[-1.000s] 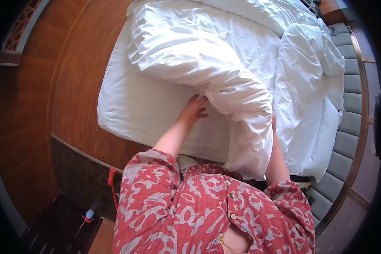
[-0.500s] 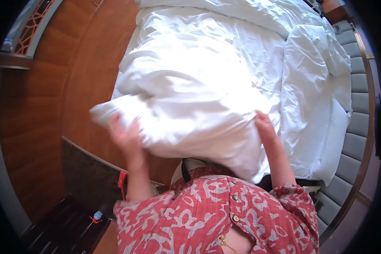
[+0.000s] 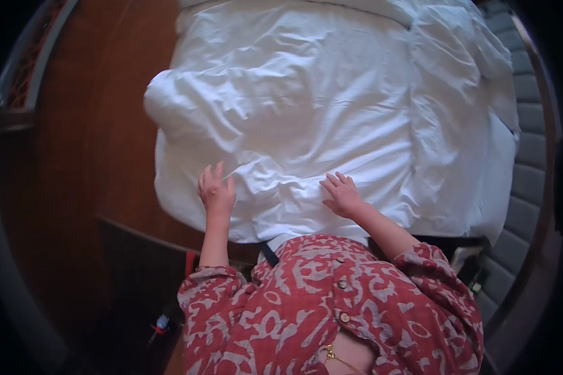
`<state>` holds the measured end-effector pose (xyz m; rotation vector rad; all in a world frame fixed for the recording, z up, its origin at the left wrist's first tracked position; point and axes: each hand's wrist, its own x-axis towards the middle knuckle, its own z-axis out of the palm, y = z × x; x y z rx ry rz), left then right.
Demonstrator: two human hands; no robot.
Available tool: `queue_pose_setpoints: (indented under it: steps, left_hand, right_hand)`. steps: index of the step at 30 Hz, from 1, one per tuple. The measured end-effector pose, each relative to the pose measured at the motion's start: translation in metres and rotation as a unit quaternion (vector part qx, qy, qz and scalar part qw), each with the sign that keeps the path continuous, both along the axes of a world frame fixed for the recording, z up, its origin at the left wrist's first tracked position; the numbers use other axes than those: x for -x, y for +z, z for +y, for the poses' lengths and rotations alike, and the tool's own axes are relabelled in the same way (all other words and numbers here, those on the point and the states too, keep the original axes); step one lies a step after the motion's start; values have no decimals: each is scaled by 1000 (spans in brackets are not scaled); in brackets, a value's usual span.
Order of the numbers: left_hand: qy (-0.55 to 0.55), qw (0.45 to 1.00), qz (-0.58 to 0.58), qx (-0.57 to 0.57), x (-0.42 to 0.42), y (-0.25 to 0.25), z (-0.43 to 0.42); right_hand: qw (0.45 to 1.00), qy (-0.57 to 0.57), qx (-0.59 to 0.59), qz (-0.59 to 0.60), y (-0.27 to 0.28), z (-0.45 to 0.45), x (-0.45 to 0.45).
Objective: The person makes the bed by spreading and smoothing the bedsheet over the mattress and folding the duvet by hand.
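A wrinkled white duvet (image 3: 281, 125) lies spread over the bed in front of me, its left corner bulging in a puffy fold. Over its near left part is my left hand (image 3: 217, 192), fingers spread and gripping nothing. My right hand (image 3: 342, 195) is further right above the near edge, palm down with its fingers apart. Whether either palm presses on the cloth I cannot tell. Small creases bunch up in the fabric between the two hands.
Another rumpled layer of white bedding (image 3: 447, 94) lies on the right, beside a grey padded headboard (image 3: 507, 247). Brown wooden flooring (image 3: 106, 144) runs along the left. A dark low surface with a small blue-and-red item (image 3: 161, 324) is at lower left.
The bunched duvet that my hands were lifting by its edges now lies flatter across the bed. Both hands have let go of it; the right has moved inward.
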<state>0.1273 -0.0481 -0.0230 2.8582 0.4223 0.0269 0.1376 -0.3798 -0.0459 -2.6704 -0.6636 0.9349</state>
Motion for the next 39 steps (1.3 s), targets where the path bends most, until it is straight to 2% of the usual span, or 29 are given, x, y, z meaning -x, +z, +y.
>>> queue_pose_setpoints:
  steps: [5, 6, 7, 8, 10, 11, 12, 13, 16, 18, 20, 22, 26, 28, 30, 32, 34, 35, 36, 39]
  left_hand:
    - [-206, 978, 7, 20, -47, -48, -75]
    - [-215, 974, 56, 33, -43, -68, -83]
    - [-224, 962, 153, 32, -32, -90, -88]
    - [-229, 941, 247, 24, -23, -106, -91]
    - [-230, 947, 224, -14, -4, -95, -100]
    - [-235, 947, 218, -11, -2, -105, -98]
    - [-237, 948, 212, -11, 1, -117, -94]
    - [-234, 950, 206, -12, 0, -116, -97]
    - [-223, 941, 252, 29, -11, -93, -101]
    - [-244, 950, 195, 26, -17, -92, -108]
    - [-269, 952, 139, 48, -26, -89, -132]
    - [-303, 945, 83, 93, -36, -80, -184]
    - [-311, 909, 81, 264, -38, -66, -327]
    - [-362, 881, 92, 291, -31, -62, -409]
    - [-409, 853, 90, 311, -23, -68, -483]
    - [-392, 853, 135, 318, -24, -56, -548]
    - [-355, 894, 152, 229, -22, -62, -589]
    - [-335, 910, 159, 183, -20, -66, -601]
    - [-322, 923, 149, 149, -17, -71, -607]
    - [-315, 916, 183, 171, -18, -82, -601]
  right_hand:
    - [990, -75, 39, 112, -22, -41, 24]
    - [984, -105, -22, 145, -37, -46, 29]
    - [967, -154, -88, 182, -46, -48, 32]
    - [955, -180, -113, 206, -32, -45, 27]
    - [924, -258, -165, 231, -25, -55, 20]
    - [903, -295, -193, 244, -30, -61, 16]
    - [930, -300, -152, 149, -42, -75, 14]
    - [928, -334, -134, 99, -43, -97, 10]
    - [909, -407, -63, -63, -42, -176, -12]
    - [874, -449, -46, -181, -51, -236, -28]
    - [861, -474, 29, -183, -30, -288, -50]
    - [818, -518, 17, -249, -35, -339, -59]
    - [765, -619, 22, -177, -57, -417, -87]
    - [746, -648, -1, -152, -60, -436, -92]
    - [783, -596, -17, -175, -54, -445, -97]
    - [879, -398, 57, -256, -43, -450, -96]
    - [930, -256, 89, -247, -39, -461, -95]
    - [947, -182, 103, -244, -43, -466, -93]
    - [949, -159, 106, -252, -51, -474, -88]
    - [951, -115, 106, -266, -67, -488, -81]
